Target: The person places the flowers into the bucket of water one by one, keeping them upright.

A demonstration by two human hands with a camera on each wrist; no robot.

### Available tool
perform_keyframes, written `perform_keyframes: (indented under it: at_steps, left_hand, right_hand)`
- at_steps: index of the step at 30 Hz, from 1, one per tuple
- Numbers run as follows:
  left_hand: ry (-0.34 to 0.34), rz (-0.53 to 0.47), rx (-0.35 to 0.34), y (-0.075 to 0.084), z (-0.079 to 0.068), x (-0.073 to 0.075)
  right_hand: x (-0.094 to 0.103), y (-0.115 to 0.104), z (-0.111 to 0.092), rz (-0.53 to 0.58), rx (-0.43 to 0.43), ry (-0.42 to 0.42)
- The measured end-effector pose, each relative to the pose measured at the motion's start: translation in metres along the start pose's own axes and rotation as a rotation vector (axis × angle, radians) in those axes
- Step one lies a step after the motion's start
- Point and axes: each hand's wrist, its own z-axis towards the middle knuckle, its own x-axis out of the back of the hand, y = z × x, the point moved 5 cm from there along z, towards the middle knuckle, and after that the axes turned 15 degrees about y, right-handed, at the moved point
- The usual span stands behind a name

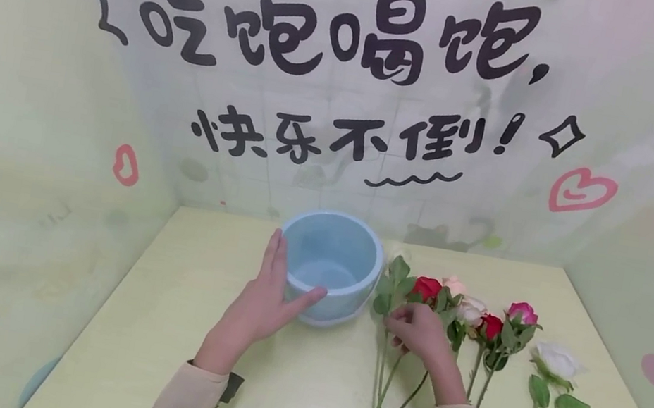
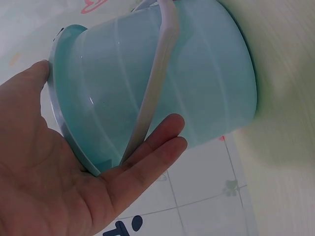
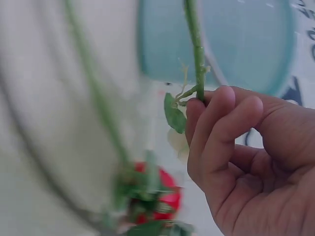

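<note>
A light-blue plastic bucket (image 1: 344, 301) stands upright towards the back of the table. My left hand (image 1: 262, 304) rests at its left side, fingers fairly straight, with the thumb over the near rim. In the left wrist view, two fingers lie along the bucket wall (image 2: 206, 73) beside its pale handle (image 2: 153, 83). Right of the bucket, my right hand (image 1: 423, 333) pinches the green stem of a rose (image 3: 197, 54) between thumb and fingertips. Its leaves (image 1: 394, 286) show just above the hand, and its bloom is hard to make out against the pale background.
Red roses (image 1: 426, 288), a cream rose (image 1: 470, 311) and a pink rose (image 1: 523, 312) lie bunched right of the right hand. A separate white rose (image 1: 557, 360) with green leaves lies farther right. A printed sheet (image 1: 329, 190) hangs behind the table (image 1: 154, 319).
</note>
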Motion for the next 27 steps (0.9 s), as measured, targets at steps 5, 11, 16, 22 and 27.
perform_keyframes:
  at_steps: [5, 11, 16, 22, 27]
  left_hand:
    - [-0.002, 0.000, 0.024, -0.002, -0.002, 0.000]
    - [0.001, -0.002, 0.047, -0.004, -0.006, 0.003]
    - [0.010, -0.008, 0.047, -0.007, -0.009, 0.003]
    - [0.013, -0.026, 0.038, -0.005, -0.010, 0.002]
    - [0.025, -0.016, 0.013, -0.002, -0.007, 0.003]
  right_hand:
    - [0.023, -0.028, 0.004, 0.063, 0.085, 0.017]
    - [0.050, -0.065, 0.007, 0.096, 0.163, 0.066]
    - [0.069, -0.098, 0.011, 0.156, 0.238, 0.119]
    - [0.085, -0.144, 0.024, 0.312, 0.333, 0.161]
    - [0.093, -0.186, 0.036, 0.373, 0.443, 0.199]
